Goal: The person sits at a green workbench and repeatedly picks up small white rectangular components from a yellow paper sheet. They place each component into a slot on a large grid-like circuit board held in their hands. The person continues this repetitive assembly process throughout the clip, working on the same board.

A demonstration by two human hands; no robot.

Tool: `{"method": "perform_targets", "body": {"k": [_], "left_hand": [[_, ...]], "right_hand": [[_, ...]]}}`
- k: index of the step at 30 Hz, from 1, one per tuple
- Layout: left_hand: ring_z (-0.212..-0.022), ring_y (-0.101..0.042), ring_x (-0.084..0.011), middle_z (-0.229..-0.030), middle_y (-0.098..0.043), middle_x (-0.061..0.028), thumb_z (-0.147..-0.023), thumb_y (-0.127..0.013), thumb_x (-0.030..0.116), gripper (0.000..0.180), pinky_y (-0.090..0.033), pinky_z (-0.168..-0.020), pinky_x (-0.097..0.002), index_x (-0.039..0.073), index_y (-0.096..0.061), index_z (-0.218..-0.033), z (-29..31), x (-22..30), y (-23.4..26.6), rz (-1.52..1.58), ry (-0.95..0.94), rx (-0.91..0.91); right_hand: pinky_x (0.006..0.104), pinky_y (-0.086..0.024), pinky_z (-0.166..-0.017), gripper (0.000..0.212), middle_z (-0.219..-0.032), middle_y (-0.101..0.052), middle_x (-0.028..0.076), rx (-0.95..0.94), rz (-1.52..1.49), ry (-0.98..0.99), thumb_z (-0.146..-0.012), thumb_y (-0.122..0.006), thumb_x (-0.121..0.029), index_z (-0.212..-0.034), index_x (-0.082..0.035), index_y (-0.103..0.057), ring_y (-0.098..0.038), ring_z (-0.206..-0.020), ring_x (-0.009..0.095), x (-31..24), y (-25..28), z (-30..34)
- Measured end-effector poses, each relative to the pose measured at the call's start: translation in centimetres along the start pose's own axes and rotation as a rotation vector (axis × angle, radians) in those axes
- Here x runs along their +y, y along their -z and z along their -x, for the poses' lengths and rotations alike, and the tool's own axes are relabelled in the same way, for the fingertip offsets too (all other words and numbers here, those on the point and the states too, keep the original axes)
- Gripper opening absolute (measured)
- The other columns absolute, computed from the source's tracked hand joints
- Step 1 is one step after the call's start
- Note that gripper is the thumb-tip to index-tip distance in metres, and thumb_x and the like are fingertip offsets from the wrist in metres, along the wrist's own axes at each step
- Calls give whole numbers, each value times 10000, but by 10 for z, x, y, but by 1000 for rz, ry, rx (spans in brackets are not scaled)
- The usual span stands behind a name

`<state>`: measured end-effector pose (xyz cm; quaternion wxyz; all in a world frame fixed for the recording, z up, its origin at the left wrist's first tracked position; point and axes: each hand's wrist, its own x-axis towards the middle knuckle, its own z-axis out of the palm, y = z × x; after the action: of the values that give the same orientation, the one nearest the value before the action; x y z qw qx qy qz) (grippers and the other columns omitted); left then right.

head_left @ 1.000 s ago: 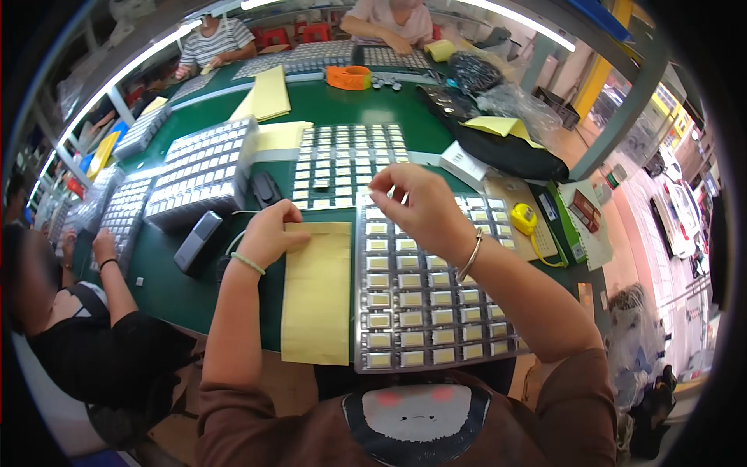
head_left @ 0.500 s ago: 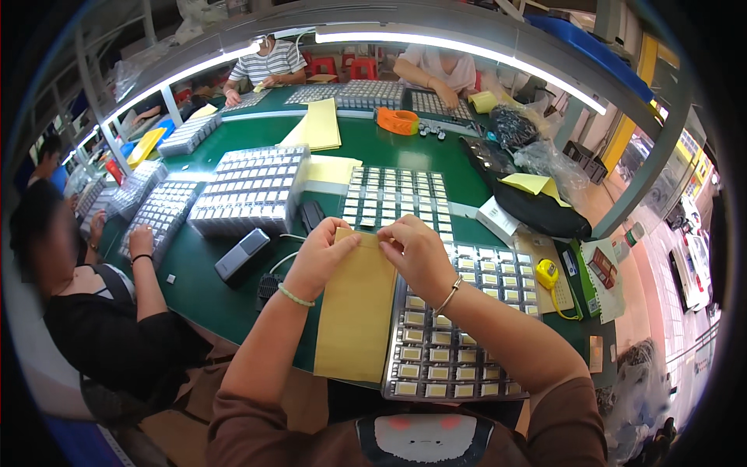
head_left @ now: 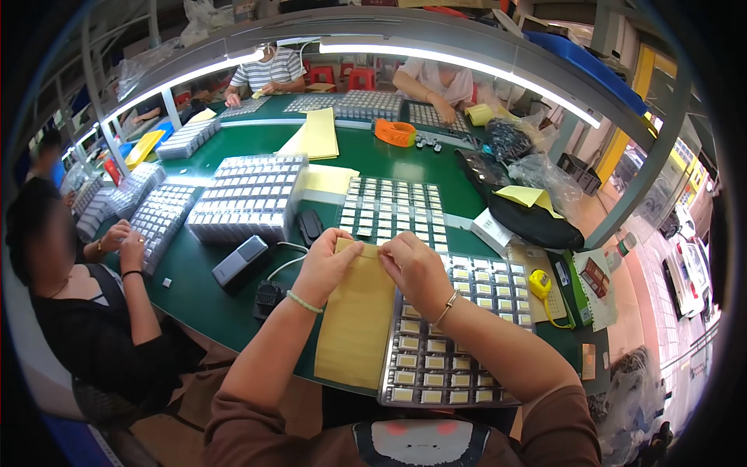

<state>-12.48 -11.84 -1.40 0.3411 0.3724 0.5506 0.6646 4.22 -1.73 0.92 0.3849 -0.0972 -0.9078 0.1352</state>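
Head view, left fingers (head_left: 348, 250) pinching yellow sheet (head_left: 354, 327) at top, right fingers (head_left: 393, 258) at corner, hold unclear.

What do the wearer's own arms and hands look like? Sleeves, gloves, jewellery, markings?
Brown short sleeves, forearms bare below them. Left hand: ungloved, with a thin pale-green bracelet, apparently beaded, at the wrist. Right hand: also ungloved, with a slim, shiny metal-looking bangle. No cables or clear markings visible on either arm.

Yellow paper sheet (head_left: 354, 323) — long, narrow
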Motion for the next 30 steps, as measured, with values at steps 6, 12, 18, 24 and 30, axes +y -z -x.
{"method": "perform_targets", "body": {"k": [6,12,18,24,30], "left_hand": [[-774,-605,-134,-857,-644,-70,-867,-734,198,259,-503,-698,-297,16,-572,-955,-8,-6,1,-326,-109,123],[-902,-647,-345,-960,-662,-167,-852,-700,145,282,-513,-820,-405,10,-553,-1051,-15,-40,19,-773,-171,137],[-1150,-588,-328,-1214,-614,-165,-869,-668,91,440,-451,-1017,-391,-9,-534,-1276,-6,-24,-2,-932,-568,-17],[-1172,-601,-287,-1229,-639,-163,-882,-627,72,362,-454,-1016,-366,-19,-598,-1232,-4,5,-58,-626,-463,-274],[-1060,-663,-263,-1092,-712,-117,-868,-614,46,318,-488,-960,-364,21,-637,-1185,-12,3,-79,-605,-393,-360]], "right_hand": [[384,-533,-670,85,-900,-594,112,13,14,-48,-854,-669,-63,-899,-38,-603,-637,-801,297,2,9,-2],[285,-519,-604,111,-760,-659,60,-8,-442,-608,-885,-674,-88,-906,21,-667,-632,-659,133,29,62,6],[243,-503,-557,104,-725,-661,49,-129,-345,-737,-869,-655,-72,-880,31,-667,-600,-599,89,53,67,30],[238,-502,-531,108,-700,-649,37,-154,-482,-844,-861,-671,-89,-851,18,-660,-601,-587,84,55,74,40],[243,-518,-520,127,-709,-658,44,-157,-427,-908,-833,-697,-112,-830,14,-682,-601,-567,94,56,72,37]]}}
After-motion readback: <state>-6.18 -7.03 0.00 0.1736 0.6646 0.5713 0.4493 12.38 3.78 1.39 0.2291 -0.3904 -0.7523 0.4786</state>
